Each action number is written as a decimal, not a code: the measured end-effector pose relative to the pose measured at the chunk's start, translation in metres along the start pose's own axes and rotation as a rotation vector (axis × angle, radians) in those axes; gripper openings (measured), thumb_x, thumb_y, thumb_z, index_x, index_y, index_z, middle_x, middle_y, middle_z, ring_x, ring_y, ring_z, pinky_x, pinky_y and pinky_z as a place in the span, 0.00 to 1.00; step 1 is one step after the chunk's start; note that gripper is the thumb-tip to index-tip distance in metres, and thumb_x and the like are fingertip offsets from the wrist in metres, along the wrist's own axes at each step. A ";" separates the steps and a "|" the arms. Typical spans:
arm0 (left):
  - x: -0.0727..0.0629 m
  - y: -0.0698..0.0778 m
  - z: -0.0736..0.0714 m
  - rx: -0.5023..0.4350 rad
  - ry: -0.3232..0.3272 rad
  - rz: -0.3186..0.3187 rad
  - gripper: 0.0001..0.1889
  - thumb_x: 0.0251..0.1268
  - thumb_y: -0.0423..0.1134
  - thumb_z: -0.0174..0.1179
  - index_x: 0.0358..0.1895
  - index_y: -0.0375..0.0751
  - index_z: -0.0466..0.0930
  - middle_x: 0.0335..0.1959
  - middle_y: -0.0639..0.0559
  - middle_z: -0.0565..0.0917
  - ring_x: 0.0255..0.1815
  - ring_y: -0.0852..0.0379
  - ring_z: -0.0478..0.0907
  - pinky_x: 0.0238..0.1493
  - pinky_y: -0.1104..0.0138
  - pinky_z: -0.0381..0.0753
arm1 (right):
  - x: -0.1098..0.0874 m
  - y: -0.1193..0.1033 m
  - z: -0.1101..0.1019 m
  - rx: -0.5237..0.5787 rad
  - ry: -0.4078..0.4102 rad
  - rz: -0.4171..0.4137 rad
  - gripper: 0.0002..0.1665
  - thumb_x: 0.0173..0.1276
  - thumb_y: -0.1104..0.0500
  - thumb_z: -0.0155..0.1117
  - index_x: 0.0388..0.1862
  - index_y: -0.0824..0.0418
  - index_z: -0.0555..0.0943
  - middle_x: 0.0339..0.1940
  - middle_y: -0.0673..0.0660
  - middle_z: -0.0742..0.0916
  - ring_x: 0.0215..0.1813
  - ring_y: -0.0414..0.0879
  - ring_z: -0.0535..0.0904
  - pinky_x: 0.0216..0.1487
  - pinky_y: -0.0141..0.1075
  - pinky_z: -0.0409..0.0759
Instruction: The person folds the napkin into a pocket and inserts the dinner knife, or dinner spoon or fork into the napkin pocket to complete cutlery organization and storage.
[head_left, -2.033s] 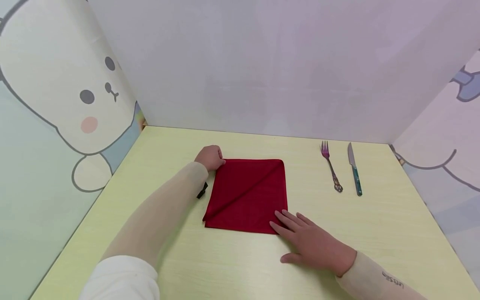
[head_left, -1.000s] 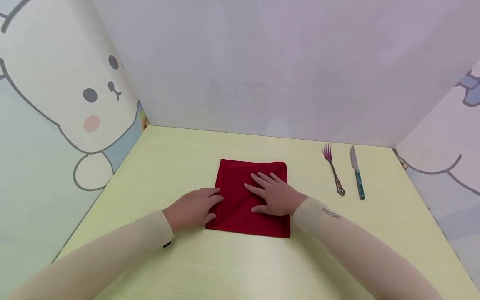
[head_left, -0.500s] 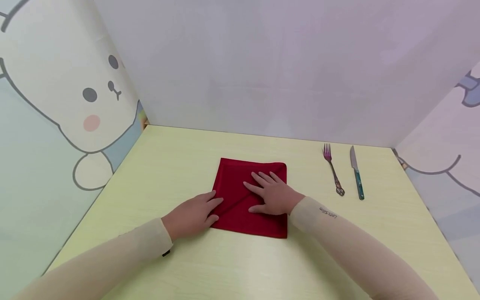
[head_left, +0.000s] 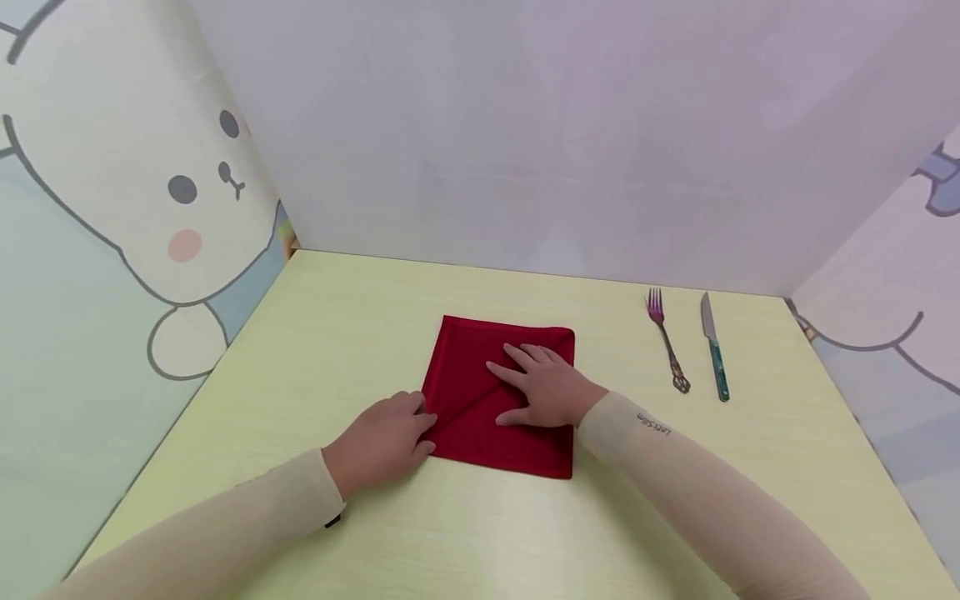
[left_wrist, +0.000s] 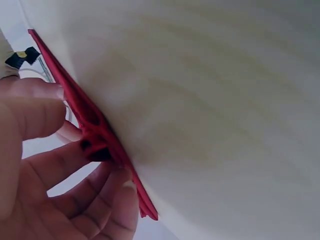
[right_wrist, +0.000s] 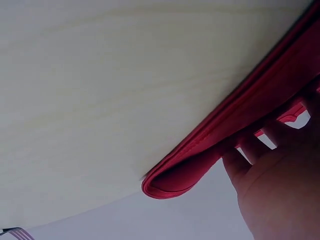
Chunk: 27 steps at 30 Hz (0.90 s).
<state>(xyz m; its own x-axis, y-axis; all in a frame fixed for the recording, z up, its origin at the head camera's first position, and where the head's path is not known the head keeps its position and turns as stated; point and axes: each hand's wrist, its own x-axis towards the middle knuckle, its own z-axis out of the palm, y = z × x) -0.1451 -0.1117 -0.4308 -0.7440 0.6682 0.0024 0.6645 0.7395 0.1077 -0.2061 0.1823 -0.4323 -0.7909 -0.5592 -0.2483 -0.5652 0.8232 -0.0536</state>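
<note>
A folded red cloth napkin [head_left: 495, 442] lies on the table, a diagonal fold line running across its top layer. My right hand [head_left: 551, 387] rests on its right half with fingers spread. At the lower left edge my left hand [head_left: 386, 442] has its fingers bent and pinches the napkin's layers near the corner. In the left wrist view the edge of the napkin [left_wrist: 62, 75] bulges open beside the left fingers [left_wrist: 55, 165]. The right wrist view shows the napkin's rounded, layered fold [right_wrist: 170, 185] close to the right hand [right_wrist: 280, 185].
To the right on the pale wooden table [head_left: 450, 542] lie a fork [head_left: 667, 342] with a decorated handle and a knife [head_left: 715, 346] with a green handle. A plain wall [head_left: 525, 142] stands behind, and walls printed with cartoons flank both sides.
My left hand has come from the napkin's top left corner down to its lower left edge, its fingers now bending in. My right hand has moved from the lower right corner onto the napkin.
</note>
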 end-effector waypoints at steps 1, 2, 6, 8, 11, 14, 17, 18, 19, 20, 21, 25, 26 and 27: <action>-0.001 0.001 0.000 0.009 -0.005 0.003 0.19 0.67 0.45 0.69 0.54 0.36 0.87 0.37 0.51 0.75 0.36 0.57 0.71 0.40 0.65 0.78 | 0.000 0.001 0.001 0.003 0.000 0.000 0.54 0.67 0.22 0.57 0.86 0.40 0.54 0.85 0.58 0.56 0.83 0.61 0.49 0.80 0.56 0.51; -0.001 0.002 -0.001 0.016 -0.013 0.004 0.19 0.67 0.46 0.69 0.53 0.36 0.87 0.36 0.51 0.75 0.35 0.57 0.70 0.39 0.65 0.78 | 0.000 0.001 0.001 0.005 0.002 -0.004 0.54 0.67 0.22 0.57 0.86 0.40 0.54 0.85 0.58 0.56 0.83 0.62 0.49 0.80 0.56 0.51; -0.002 0.003 -0.002 0.054 -0.016 0.022 0.18 0.66 0.47 0.69 0.50 0.37 0.87 0.35 0.52 0.74 0.34 0.57 0.70 0.38 0.64 0.77 | 0.001 0.002 0.002 0.008 0.005 -0.013 0.55 0.67 0.22 0.57 0.86 0.40 0.54 0.85 0.58 0.56 0.83 0.61 0.49 0.80 0.56 0.52; -0.002 0.002 -0.004 0.085 -0.005 0.051 0.20 0.66 0.48 0.69 0.53 0.37 0.87 0.42 0.50 0.78 0.41 0.54 0.74 0.46 0.62 0.79 | 0.002 0.002 0.002 0.011 0.008 -0.019 0.55 0.66 0.22 0.57 0.86 0.40 0.54 0.85 0.58 0.56 0.83 0.61 0.49 0.80 0.56 0.51; -0.001 0.002 -0.006 0.108 -0.050 0.111 0.27 0.68 0.52 0.67 0.64 0.38 0.82 0.62 0.44 0.78 0.63 0.47 0.74 0.65 0.57 0.75 | 0.003 0.002 0.003 0.017 0.015 -0.044 0.54 0.66 0.22 0.57 0.85 0.39 0.56 0.85 0.57 0.57 0.84 0.60 0.48 0.80 0.55 0.50; -0.001 0.002 -0.006 0.071 -0.177 0.157 0.36 0.70 0.58 0.64 0.74 0.40 0.72 0.78 0.44 0.65 0.80 0.44 0.58 0.77 0.55 0.61 | 0.004 0.001 0.004 0.005 0.014 -0.081 0.52 0.68 0.23 0.57 0.85 0.38 0.55 0.86 0.56 0.55 0.85 0.58 0.45 0.81 0.52 0.46; -0.004 0.002 -0.005 -0.009 -0.284 0.152 0.42 0.70 0.62 0.62 0.79 0.41 0.65 0.82 0.47 0.58 0.83 0.46 0.51 0.79 0.56 0.57 | 0.003 -0.003 0.004 -0.015 0.004 -0.120 0.49 0.71 0.27 0.57 0.85 0.36 0.54 0.86 0.53 0.54 0.85 0.55 0.42 0.82 0.49 0.41; -0.005 0.002 -0.005 -0.027 -0.303 0.149 0.43 0.70 0.63 0.61 0.80 0.41 0.63 0.83 0.47 0.57 0.83 0.47 0.50 0.78 0.56 0.57 | 0.003 -0.005 0.004 -0.027 0.000 -0.137 0.48 0.72 0.28 0.56 0.85 0.36 0.53 0.86 0.52 0.53 0.85 0.54 0.41 0.82 0.49 0.40; -0.006 0.003 -0.005 -0.044 -0.317 0.143 0.44 0.69 0.63 0.62 0.81 0.42 0.61 0.83 0.48 0.56 0.83 0.47 0.50 0.78 0.56 0.57 | 0.002 -0.008 0.003 -0.031 -0.003 -0.159 0.47 0.73 0.30 0.56 0.85 0.36 0.53 0.86 0.51 0.53 0.85 0.54 0.41 0.82 0.49 0.39; -0.006 0.003 -0.005 -0.055 -0.326 0.138 0.46 0.69 0.64 0.62 0.81 0.43 0.60 0.84 0.49 0.55 0.84 0.48 0.49 0.78 0.56 0.58 | 0.002 -0.012 0.003 -0.032 -0.003 -0.185 0.46 0.74 0.31 0.56 0.85 0.37 0.53 0.86 0.51 0.53 0.85 0.54 0.42 0.82 0.50 0.39; -0.007 0.003 -0.005 -0.062 -0.334 0.135 0.47 0.68 0.65 0.62 0.82 0.43 0.58 0.84 0.50 0.55 0.84 0.48 0.49 0.78 0.56 0.58 | 0.001 -0.015 0.003 -0.036 -0.012 -0.207 0.45 0.75 0.32 0.55 0.86 0.37 0.53 0.86 0.51 0.53 0.85 0.54 0.41 0.82 0.51 0.39; -0.008 0.001 -0.006 -0.078 -0.363 0.118 0.51 0.65 0.68 0.63 0.83 0.45 0.55 0.85 0.52 0.52 0.84 0.50 0.47 0.78 0.56 0.58 | -0.002 -0.030 0.007 -0.027 -0.042 -0.278 0.50 0.72 0.25 0.51 0.86 0.40 0.51 0.87 0.52 0.51 0.85 0.56 0.39 0.82 0.54 0.38; -0.008 0.001 -0.005 -0.088 -0.367 0.110 0.52 0.64 0.68 0.63 0.83 0.45 0.54 0.85 0.52 0.51 0.84 0.49 0.46 0.78 0.56 0.58 | -0.003 -0.033 0.008 -0.027 -0.047 -0.280 0.52 0.70 0.22 0.50 0.86 0.40 0.51 0.87 0.52 0.50 0.85 0.56 0.38 0.82 0.54 0.37; -0.008 0.000 -0.005 -0.097 -0.371 0.101 0.53 0.64 0.69 0.63 0.84 0.44 0.53 0.85 0.51 0.50 0.84 0.49 0.45 0.78 0.55 0.58 | -0.003 -0.035 0.009 -0.030 -0.052 -0.276 0.55 0.68 0.20 0.49 0.86 0.40 0.50 0.87 0.52 0.49 0.85 0.56 0.37 0.82 0.54 0.37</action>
<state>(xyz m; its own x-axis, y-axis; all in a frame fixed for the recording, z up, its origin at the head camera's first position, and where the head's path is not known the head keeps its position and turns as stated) -0.1390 -0.1172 -0.4260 -0.5877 0.7341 -0.3402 0.7099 0.6696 0.2185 -0.1819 0.1565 -0.4386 -0.5933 -0.7557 -0.2773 -0.7652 0.6364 -0.0972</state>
